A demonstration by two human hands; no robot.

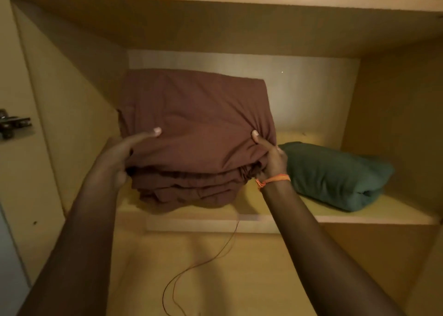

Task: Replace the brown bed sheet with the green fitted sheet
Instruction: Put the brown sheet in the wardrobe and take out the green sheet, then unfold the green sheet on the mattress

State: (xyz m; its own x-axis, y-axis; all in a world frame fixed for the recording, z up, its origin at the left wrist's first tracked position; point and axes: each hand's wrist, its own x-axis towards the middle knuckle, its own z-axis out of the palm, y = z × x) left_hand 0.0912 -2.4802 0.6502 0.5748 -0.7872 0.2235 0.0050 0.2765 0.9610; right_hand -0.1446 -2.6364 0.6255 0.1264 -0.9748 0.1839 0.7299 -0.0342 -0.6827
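Both hands' grips clamp the folded brown bed sheet (194,133) on the cupboard shelf (359,216): left hand (115,157), right hand (269,156). The folded green fitted sheet (335,176) lies just right.

The brown sheet (196,133) is folded into a thick, flat stack of several layers, with gathered elastic edging showing along its near side. It sits on the left half of a shelf, its near edge overhanging the shelf front. At its 4 o'clock, just beside it, lies the green sheet (335,174), a rounded, loosely rolled bundle lying flat.
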